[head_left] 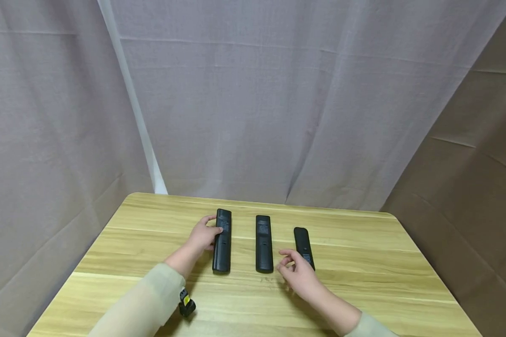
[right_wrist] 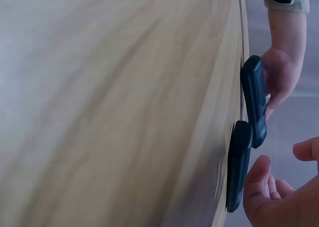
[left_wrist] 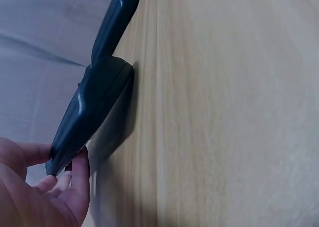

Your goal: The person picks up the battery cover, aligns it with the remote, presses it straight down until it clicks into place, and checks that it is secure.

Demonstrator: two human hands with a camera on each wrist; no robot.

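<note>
Three black remote controls are on the wooden table, battery side up. My left hand grips the left remote control by its left edge, thumb on top and fingers beneath. In the left wrist view this remote control is raised and tilted off the wood, a shadow below it. The middle remote control lies untouched. My right hand hovers between the middle one and the shorter right remote control, covering part of the latter's near end. Its fingers are loosely bent around nothing, thumb apart in the right wrist view.
The light wooden table has rounded far corners. Grey curtains hang behind and left of it, and brownish cloth hangs on the right. A small black and yellow camera is strapped to my left wrist.
</note>
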